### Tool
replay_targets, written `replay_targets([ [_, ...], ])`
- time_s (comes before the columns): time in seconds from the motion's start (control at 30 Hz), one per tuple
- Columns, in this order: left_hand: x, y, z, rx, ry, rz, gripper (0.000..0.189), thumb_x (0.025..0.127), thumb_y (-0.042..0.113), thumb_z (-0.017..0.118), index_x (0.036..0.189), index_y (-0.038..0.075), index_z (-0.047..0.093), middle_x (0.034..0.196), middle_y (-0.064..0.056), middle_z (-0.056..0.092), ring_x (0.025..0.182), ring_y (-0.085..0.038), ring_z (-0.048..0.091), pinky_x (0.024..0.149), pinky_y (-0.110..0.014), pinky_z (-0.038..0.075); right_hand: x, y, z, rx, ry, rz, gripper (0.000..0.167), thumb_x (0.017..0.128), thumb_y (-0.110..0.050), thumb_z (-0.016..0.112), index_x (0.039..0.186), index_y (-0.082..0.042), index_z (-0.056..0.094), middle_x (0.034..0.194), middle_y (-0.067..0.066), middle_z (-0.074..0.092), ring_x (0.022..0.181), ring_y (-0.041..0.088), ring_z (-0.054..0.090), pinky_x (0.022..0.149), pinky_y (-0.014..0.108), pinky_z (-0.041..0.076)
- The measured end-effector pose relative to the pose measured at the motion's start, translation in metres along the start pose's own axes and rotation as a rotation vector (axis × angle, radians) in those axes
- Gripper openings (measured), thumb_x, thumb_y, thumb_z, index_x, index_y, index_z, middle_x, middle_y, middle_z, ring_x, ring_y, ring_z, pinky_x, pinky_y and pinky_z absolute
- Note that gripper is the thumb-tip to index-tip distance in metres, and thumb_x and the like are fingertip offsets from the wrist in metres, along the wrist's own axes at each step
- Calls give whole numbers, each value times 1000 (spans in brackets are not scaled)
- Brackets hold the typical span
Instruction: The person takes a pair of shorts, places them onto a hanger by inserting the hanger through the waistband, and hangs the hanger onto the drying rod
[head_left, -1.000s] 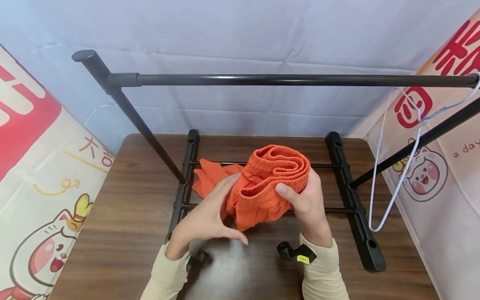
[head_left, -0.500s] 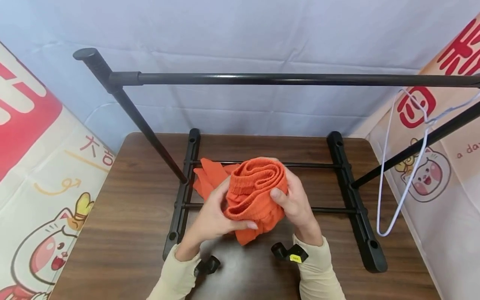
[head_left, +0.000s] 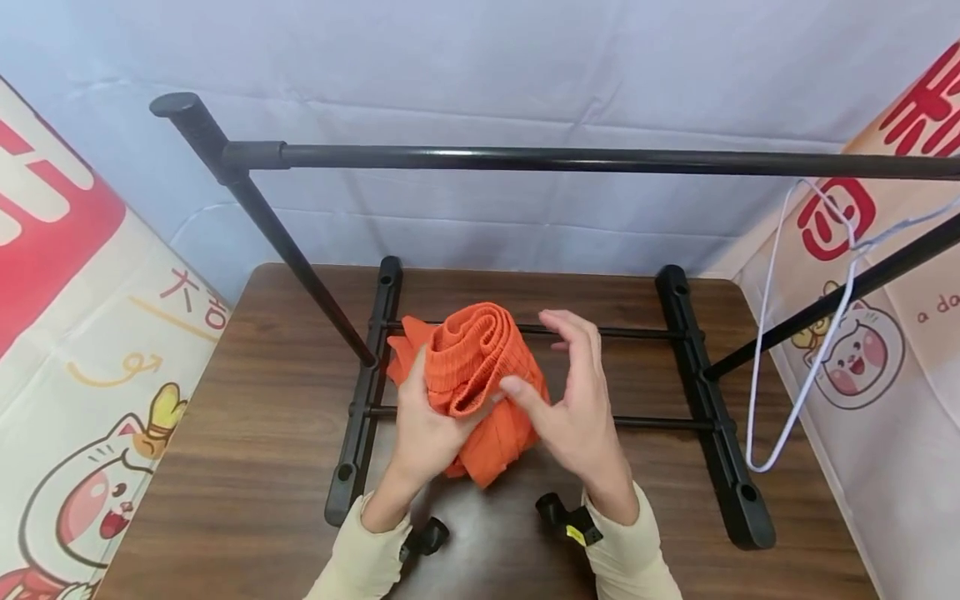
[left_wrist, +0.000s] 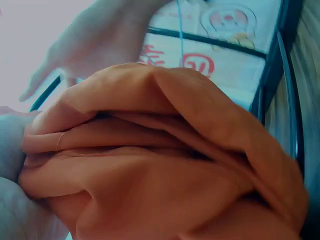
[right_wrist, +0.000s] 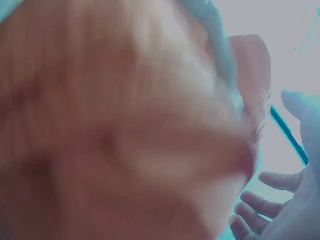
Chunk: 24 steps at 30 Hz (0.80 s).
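An orange garment with a gathered elastic waistband (head_left: 480,358) is bunched up, its waistband rolled into a spiral facing up. My left hand (head_left: 429,437) grips it from the left, thumb across the front and the other fingers hidden by the cloth. To the right, my right hand (head_left: 581,408) is spread, its fingers off the garment and the thumb tip close by the cloth. Folded layers of the garment (left_wrist: 150,185) fill the left wrist view. In the right wrist view the cloth (right_wrist: 100,125) is blurred, with the fingers (right_wrist: 260,202) of the right hand apart from it.
A black clothes rack stands on the brown table (head_left: 247,467), its top rail (head_left: 525,158) crossing above the hands. Two thin lower bars join its feet (head_left: 712,417). A white hanger (head_left: 765,392) hangs at the right end. Printed cloth panels flank the table; a pale one covers the back.
The rolled garment has moved left and turned. My left hand has closed in on it, gripping its near side. My right hand has let go and drawn off to the right.
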<state>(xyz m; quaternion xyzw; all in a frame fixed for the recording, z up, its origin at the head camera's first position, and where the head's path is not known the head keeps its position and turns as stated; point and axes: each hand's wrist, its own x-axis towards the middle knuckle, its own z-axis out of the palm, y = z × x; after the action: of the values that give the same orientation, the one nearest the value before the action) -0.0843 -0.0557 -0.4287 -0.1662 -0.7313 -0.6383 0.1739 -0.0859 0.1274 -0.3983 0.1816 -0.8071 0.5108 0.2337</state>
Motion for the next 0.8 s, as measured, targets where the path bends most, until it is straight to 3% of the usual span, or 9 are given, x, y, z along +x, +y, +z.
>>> replay_targets([
  [0.1,0,0,3,91,104,74,74,77,5,90,142,5,55,130,-13,72,117,-24,71,101,-37,59,-8,-15,2,-20,-18,-49,94,87,-72,70,147,-3,50,146,20,49,134,30,49,105,29,42],
  [0.2,-1,0,5,143,142,123,76,77,4,89,143,0,52,130,-17,72,117,-28,72,102,-38,59,-16,-26,5,-17,-73,-47,100,83,-73,74,152,-5,47,148,19,45,134,29,48,110,24,41],
  [0.27,-2,2,6,137,119,119,82,75,7,92,145,0,50,134,-16,70,120,-28,71,103,-38,59,-19,-29,7,-17,-95,-38,101,82,-71,75,154,-7,45,149,18,43,132,28,50,112,22,41],
  [0.37,-3,5,3,98,19,76,100,68,11,98,150,3,42,140,-14,65,123,-28,68,104,-39,58,-18,-28,9,-12,-95,-30,97,84,-61,81,154,-5,44,147,18,45,126,27,53,109,22,44],
  [0.47,-4,7,0,76,-106,-5,113,66,15,100,156,11,33,145,-9,61,126,-23,65,106,-39,56,-17,-25,8,10,-81,-8,81,89,-35,85,153,-6,46,147,17,47,125,25,55,109,22,45],
  [0.57,-4,8,-3,42,-192,-80,122,65,17,101,161,21,25,151,-3,55,132,-19,61,110,-38,52,-16,-23,6,64,-47,36,62,91,-8,76,149,-6,53,146,15,53,127,21,58,110,19,46],
  [0.7,-3,8,-7,-50,-205,-125,118,68,15,101,160,26,27,152,1,53,136,-19,58,112,-36,51,-13,-20,3,141,69,87,39,95,8,63,133,0,65,128,17,69,109,12,68,91,17,57],
  [0.8,-2,6,-13,-54,-139,-128,92,80,15,93,154,24,39,144,0,60,128,-18,63,106,-33,55,-10,-17,-2,195,124,121,33,98,11,57,129,5,65,118,13,71,96,7,69,79,17,59],
])
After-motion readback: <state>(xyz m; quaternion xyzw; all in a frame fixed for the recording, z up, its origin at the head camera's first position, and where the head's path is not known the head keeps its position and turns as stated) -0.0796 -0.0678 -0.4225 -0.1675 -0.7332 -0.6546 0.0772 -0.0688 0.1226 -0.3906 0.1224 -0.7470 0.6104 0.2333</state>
